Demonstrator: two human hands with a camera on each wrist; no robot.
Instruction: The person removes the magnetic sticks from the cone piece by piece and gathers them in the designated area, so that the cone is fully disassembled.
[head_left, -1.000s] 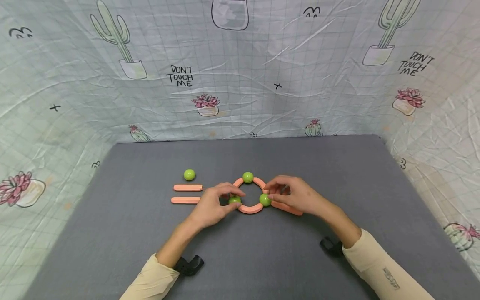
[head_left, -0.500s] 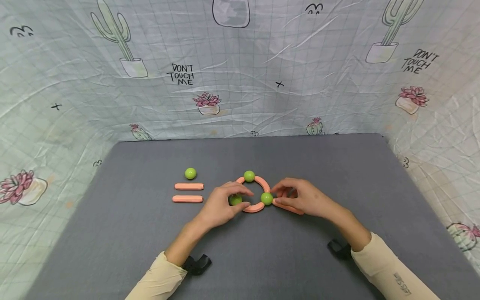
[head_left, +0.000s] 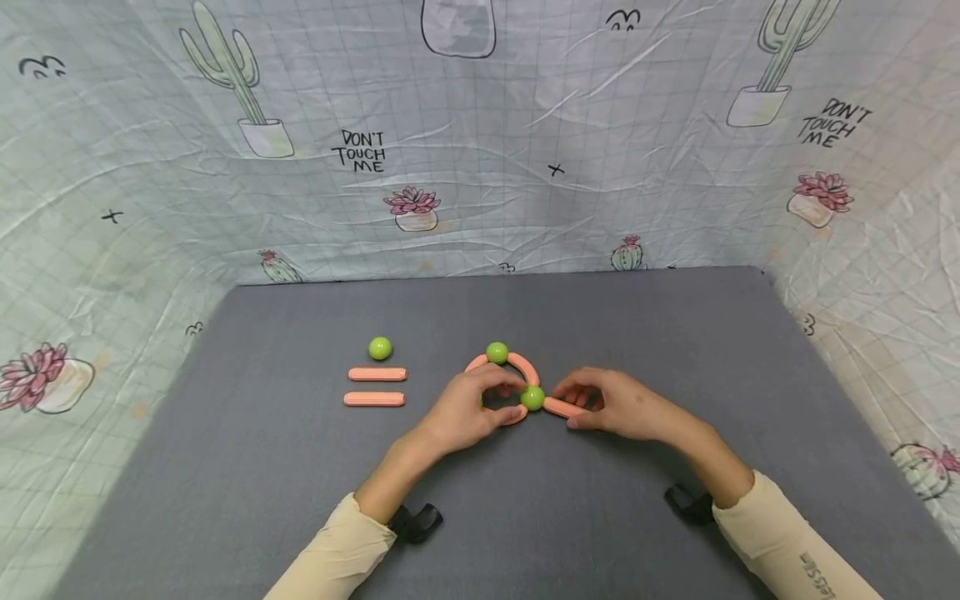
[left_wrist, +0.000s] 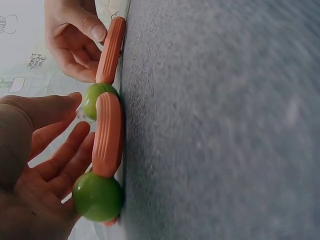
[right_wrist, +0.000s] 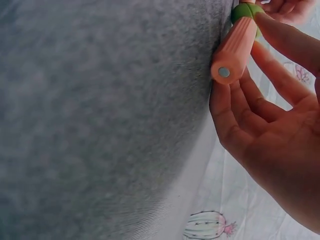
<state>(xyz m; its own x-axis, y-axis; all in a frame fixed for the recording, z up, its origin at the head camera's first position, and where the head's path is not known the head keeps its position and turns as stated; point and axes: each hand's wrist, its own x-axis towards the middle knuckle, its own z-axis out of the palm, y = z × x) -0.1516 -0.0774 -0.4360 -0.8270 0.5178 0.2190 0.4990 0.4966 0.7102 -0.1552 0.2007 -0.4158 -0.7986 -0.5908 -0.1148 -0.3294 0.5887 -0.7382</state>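
Curved orange rods (head_left: 524,367) and green balls form a ring on the table, one ball at its far side (head_left: 497,352). My left hand (head_left: 467,410) covers the ring's left part; its thumb and fingertips lie about the right-hand green ball (head_left: 532,398), though contact is unclear. In the left wrist view another green ball (left_wrist: 98,196) sits below that hand's fingers. My right hand (head_left: 628,406) holds a straight ribbed orange stick (head_left: 562,407) between thumb and fingers, its inner end against the right-hand ball. The right wrist view shows a grey metal disc (right_wrist: 223,72) in the stick's outer end.
Left of the ring, two straight orange sticks lie parallel, a far one (head_left: 378,374) and a near one (head_left: 374,399). A loose green ball (head_left: 380,348) rests beyond them. A printed cloth (head_left: 480,150) rises behind the grey table (head_left: 480,517).
My left hand has moved right, from the ring's left ball to its right-hand ball. My right hand has shifted right, off that ball and onto the straight stick.
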